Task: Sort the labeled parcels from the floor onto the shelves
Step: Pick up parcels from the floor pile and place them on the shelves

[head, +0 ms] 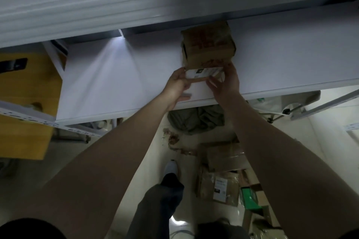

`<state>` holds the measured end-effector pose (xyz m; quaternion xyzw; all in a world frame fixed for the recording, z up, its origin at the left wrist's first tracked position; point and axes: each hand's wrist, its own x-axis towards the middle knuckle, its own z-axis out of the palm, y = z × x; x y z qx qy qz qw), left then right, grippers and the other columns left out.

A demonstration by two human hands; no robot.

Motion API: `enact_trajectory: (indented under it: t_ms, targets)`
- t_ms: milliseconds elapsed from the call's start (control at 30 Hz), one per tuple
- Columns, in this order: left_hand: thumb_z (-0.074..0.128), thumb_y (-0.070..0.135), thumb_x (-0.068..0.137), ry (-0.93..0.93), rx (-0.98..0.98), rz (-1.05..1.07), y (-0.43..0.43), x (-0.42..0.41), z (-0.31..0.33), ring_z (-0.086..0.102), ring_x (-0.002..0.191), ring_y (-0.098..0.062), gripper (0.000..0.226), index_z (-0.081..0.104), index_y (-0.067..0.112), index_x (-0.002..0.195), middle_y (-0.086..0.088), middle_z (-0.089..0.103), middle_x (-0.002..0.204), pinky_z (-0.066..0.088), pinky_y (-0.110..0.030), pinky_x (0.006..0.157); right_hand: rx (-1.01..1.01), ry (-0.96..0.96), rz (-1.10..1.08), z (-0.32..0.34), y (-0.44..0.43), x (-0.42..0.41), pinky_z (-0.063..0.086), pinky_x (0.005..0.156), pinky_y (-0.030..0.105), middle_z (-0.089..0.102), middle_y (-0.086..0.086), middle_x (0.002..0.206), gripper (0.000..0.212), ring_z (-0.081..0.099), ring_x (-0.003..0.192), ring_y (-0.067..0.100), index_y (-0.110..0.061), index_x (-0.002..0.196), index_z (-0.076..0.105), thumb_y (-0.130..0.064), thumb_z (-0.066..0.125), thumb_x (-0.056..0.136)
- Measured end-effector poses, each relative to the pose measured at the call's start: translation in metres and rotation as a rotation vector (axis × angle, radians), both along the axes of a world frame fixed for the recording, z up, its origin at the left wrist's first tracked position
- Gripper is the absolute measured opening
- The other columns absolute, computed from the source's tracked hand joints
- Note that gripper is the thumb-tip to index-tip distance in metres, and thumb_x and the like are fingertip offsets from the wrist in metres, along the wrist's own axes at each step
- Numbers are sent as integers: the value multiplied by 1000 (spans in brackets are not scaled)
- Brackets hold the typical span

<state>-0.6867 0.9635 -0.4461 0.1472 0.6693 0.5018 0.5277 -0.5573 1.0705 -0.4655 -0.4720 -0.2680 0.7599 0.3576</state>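
Both arms are bare from the left hand (175, 83) and right hand (226, 83) back to the upper arms. There the dark left sleeve (29, 229) and right sleeve (349, 236) begin, seemingly short ones. One leg wears loose dark grey trousers (157, 205), creased at the cuff, over a light shoe (171, 168) with a rounded toe.

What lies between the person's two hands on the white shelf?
Head view: the labelled near end of the cardboard parcel lies between the left hand and right hand, which both hold it.
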Motion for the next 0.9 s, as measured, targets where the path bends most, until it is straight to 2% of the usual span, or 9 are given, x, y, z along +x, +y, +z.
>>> enact_trajectory:
  t_ms: [67, 167, 333, 433, 533, 600, 667, 800, 900]
  targets:
    - [42, -4, 94, 10, 12, 18, 2, -12, -1, 58, 127, -19, 58, 51, 29, 141, 8, 70, 123, 58, -50, 96, -10, 19, 6, -1, 3, -10, 63, 83, 36, 72, 0, 118, 35, 70, 110, 28, -29, 138, 63, -19, 54, 106]
    - [39, -7, 93, 10, 12, 34, 7, -28, -1, 58, 128, -20, 59, 54, 27, 140, 3, 70, 128, 57, -53, 97, 8, 65, 14, -3, 8, -22, 61, 95, 45, 78, 2, 109, 35, 72, 106, 28, -26, 140, 63, -22, 55, 105]
    - [47, 1, 98, -12, 4, 104, 6, -24, 6, 62, 124, -25, 33, 58, 32, 94, 0, 70, 120, 60, -51, 93, -22, 60, 72, -1, 8, -17, 61, 89, 41, 78, -4, 102, 35, 73, 103, 23, -32, 141, 61, -29, 52, 107]
    - [48, 9, 101, -65, -52, 156, -2, -4, 3, 66, 118, -31, 27, 67, 29, 107, -12, 67, 128, 62, -49, 89, -86, 65, 29, -3, 1, 8, 55, 102, 49, 61, -9, 126, 41, 62, 124, 30, -33, 151, 50, -34, 48, 110]
    - [52, 14, 102, -160, -128, 147, -11, 29, -6, 67, 116, -30, 24, 66, 29, 115, -7, 68, 128, 59, -51, 92, -152, 58, -27, -8, -10, 48, 53, 106, 54, 51, -5, 144, 38, 64, 124, 34, -26, 148, 51, -33, 49, 110]
    - [59, 14, 100, -212, -183, 97, -10, 59, -16, 66, 118, -31, 24, 65, 23, 121, -4, 69, 128, 57, -50, 94, -192, 23, -66, -15, -19, 84, 58, 98, 49, 60, -9, 135, 34, 68, 118, 32, -24, 142, 56, -31, 52, 109]
    - [62, 15, 99, -234, -236, 45, -1, 91, -27, 66, 117, -32, 25, 66, 19, 123, -5, 72, 125, 55, -51, 98, -246, -41, -136, -28, -26, 124, 63, 82, 42, 73, -13, 108, 27, 73, 103, 26, -24, 132, 64, -30, 55, 108]
    - [55, 13, 101, -187, -337, -114, 22, 160, -63, 69, 99, -24, 32, 64, 17, 132, -5, 71, 124, 55, -45, 94, -333, -131, -284, -72, -43, 212, 55, 99, 50, 65, -4, 120, 29, 68, 106, 29, -22, 134, 62, -28, 54, 107]
    - [56, 13, 99, -161, -413, -281, 31, 209, -104, 67, 106, -24, 23, 66, 24, 116, -4, 70, 123, 55, -47, 92, -408, -166, -365, -114, -63, 278, 55, 98, 49, 67, -2, 115, 24, 68, 108, 29, -23, 125, 65, -29, 56, 105]
